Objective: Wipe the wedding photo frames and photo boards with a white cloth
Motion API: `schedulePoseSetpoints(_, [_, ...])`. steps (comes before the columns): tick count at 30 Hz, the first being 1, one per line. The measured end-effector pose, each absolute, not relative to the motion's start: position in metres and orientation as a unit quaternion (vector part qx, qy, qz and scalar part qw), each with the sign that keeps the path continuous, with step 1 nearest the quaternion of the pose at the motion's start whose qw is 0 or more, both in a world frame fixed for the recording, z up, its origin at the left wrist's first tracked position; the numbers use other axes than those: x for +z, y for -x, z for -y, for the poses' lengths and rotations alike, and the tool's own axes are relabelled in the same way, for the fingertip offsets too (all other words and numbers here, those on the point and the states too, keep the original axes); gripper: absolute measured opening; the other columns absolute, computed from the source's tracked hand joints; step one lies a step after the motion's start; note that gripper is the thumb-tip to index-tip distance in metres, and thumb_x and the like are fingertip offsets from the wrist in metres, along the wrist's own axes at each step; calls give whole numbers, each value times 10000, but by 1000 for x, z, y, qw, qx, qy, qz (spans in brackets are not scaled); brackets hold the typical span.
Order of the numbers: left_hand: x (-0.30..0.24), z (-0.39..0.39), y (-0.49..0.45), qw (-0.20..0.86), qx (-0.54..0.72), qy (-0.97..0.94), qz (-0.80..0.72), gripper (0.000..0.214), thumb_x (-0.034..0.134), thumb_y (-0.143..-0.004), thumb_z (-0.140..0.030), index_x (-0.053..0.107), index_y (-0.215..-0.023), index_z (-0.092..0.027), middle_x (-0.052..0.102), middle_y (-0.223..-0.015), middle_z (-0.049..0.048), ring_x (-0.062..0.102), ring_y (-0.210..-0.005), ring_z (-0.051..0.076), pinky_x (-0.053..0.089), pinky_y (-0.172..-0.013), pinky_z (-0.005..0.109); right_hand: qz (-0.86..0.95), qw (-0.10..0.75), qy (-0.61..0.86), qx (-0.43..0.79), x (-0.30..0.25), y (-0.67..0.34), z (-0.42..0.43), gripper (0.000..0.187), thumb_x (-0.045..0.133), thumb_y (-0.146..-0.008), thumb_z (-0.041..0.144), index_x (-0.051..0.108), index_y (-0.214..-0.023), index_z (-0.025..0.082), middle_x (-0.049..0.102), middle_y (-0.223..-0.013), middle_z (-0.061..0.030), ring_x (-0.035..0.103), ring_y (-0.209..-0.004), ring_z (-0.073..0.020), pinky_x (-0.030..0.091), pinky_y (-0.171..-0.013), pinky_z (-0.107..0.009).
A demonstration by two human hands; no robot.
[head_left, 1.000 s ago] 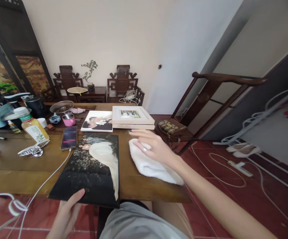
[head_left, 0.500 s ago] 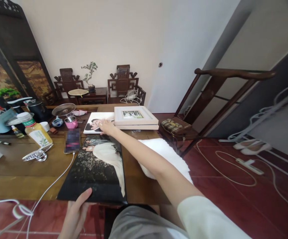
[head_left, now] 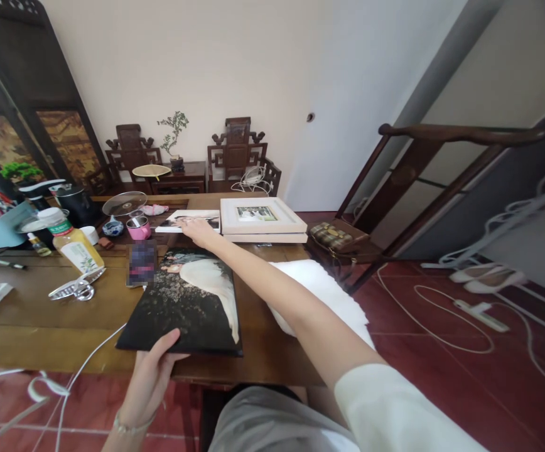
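Observation:
My left hand (head_left: 154, 364) grips the near edge of a dark photo album (head_left: 197, 314), thumb on top and fingers underneath. Its cover shows a figure in a long white dress, and it is held over the front part of the table. My right hand (head_left: 199, 231) reaches across to a white-edged photo panel (head_left: 169, 221). The fingers lie spread over the panel's picture, covering part of it. Immediately right of the panel are stacked pale picture frames (head_left: 263, 220). A white cloth (head_left: 319, 295) lies under my right forearm.
Left of the album are a phone (head_left: 141, 263), silver scissors (head_left: 77, 287), a yellow bottle (head_left: 75, 245) and a pink mug (head_left: 139, 228). A white cable (head_left: 86, 361) hangs over the table's front edge. A wooden chair (head_left: 395, 188) with a plaid bag (head_left: 329, 235) stands at right.
My left hand has raised the album's near edge and moved slightly away from me. The white-edged panel now appears flatter and farther back under my right hand.

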State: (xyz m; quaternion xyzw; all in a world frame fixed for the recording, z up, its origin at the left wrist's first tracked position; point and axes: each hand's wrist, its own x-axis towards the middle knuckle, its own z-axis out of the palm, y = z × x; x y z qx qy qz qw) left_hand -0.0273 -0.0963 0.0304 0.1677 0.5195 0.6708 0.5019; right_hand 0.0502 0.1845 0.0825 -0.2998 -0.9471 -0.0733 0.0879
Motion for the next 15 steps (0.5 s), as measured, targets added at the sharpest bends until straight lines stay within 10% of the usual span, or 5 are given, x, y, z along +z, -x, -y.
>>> schedulePoseSetpoints(15, [80, 30, 51, 545, 663, -263, -440, 133, 637, -742, -11, 688, -809, -114, 697, -806, -22, 672, -755, 144, 609, -663, 243, 900, 254, 326, -142, 128, -72, -164, 420, 210, -852, 34, 503, -1140, -50, 626, -1132, -139, 578, -1092, -160, 389, -933, -288])
